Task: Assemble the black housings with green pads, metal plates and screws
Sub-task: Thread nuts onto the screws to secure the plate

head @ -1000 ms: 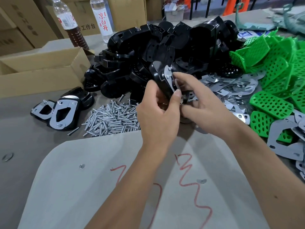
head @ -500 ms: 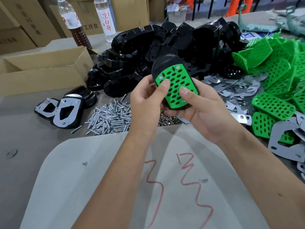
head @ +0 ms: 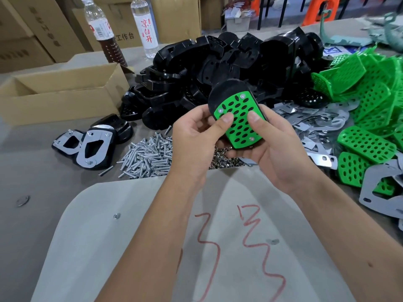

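Both hands hold one black housing above the table, its green perforated pad facing me with screw heads at its corners. My left hand grips its left side, thumb on the pad. My right hand cradles it from below and the right, thumb pressing the pad. A heap of black housings lies behind. Green pads pile at the right, metal plates beside them. Screws lie in a heap under my left hand, small nuts next to them.
Two assembled housings lie plate-up at the left, near an open cardboard box. Two bottles stand behind the box. A pale board with red scribbles covers the near table.
The housing has been turned from edge-on, plate side showing, to pad side up facing me. Both thumbs now rest on the green pad, and the hands have shifted slightly.
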Demonstrator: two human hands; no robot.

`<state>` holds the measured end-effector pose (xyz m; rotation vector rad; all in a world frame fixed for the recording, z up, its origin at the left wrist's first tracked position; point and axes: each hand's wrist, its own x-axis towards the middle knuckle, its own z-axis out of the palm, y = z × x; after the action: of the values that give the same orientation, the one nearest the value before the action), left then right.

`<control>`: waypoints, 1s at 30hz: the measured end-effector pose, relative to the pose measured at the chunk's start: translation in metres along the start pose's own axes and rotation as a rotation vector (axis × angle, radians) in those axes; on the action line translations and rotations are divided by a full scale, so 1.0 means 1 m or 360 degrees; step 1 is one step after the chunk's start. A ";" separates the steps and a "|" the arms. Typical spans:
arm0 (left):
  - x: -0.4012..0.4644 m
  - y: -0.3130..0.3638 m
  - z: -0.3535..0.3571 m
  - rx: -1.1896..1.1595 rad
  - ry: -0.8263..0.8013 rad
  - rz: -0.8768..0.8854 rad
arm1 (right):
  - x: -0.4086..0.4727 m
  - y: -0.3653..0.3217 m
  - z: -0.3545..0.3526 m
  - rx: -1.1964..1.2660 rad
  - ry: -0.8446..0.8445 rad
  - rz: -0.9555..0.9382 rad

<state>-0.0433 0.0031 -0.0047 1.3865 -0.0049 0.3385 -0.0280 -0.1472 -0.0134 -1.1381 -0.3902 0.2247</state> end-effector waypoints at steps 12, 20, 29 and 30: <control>0.002 -0.001 -0.002 -0.0275 0.0194 -0.0154 | -0.001 0.001 0.002 -0.0084 0.0044 -0.0063; 0.006 -0.008 -0.001 -0.0189 0.0336 -0.0060 | 0.000 0.006 0.006 -0.0196 0.0134 -0.0058; 0.008 -0.001 -0.013 0.0060 -0.0161 0.0489 | 0.006 0.010 -0.001 -0.0298 0.0091 -0.0291; 0.007 0.000 -0.013 0.0058 -0.0164 0.0509 | 0.005 0.010 -0.001 -0.0283 0.0074 -0.0305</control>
<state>-0.0389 0.0176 -0.0059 1.4386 -0.3097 0.5345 -0.0226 -0.1422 -0.0217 -1.2691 -0.4820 -0.0049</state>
